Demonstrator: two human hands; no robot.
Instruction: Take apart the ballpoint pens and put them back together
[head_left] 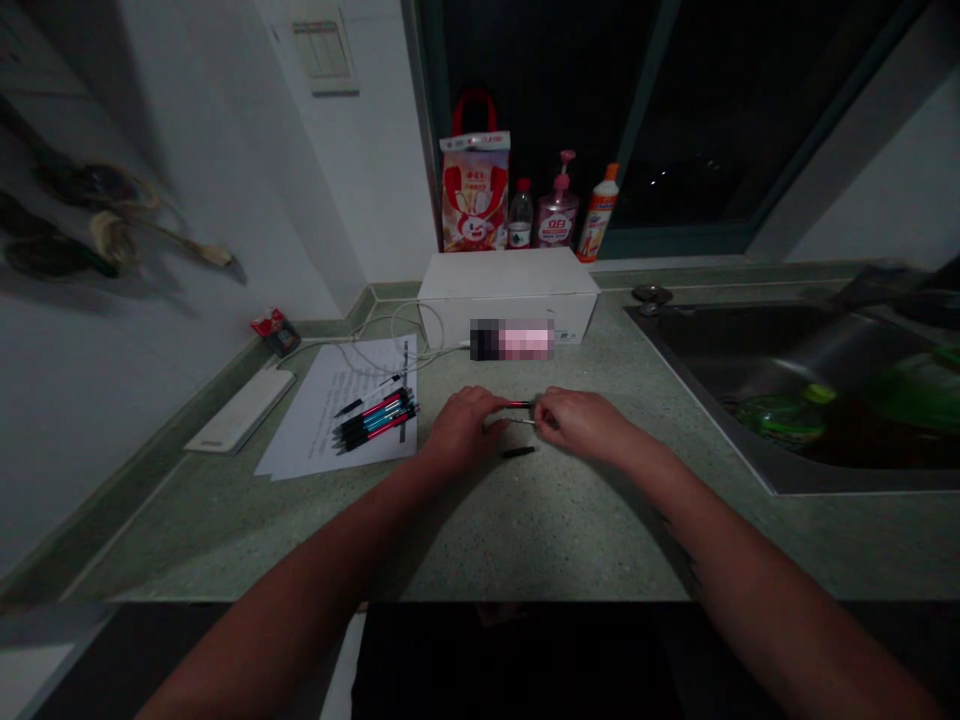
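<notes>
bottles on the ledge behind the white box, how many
3: a water bottle, a pink pump bottle and an orange-capped bottle, side by side left to right; more could be hidden behind the white box.

I'm in a home kitchen: a steel sink (757, 375) is set into my speckled green counter (555, 540), with a dish-soap pump bottle (557, 215) by the window (540, 100).

Light: you work under dim indoor light, and the window (540, 110) looks black
Shadows: your left forearm (300, 570) throws a soft shadow across the counter (540, 540)
Glare: a dull sheen lies on the steel sink (780, 370)
Blur: the faucet (885, 295) smears; a pixelated patch hides part of the white box (510, 285)
Edges: the wall (112, 420) bends
</notes>
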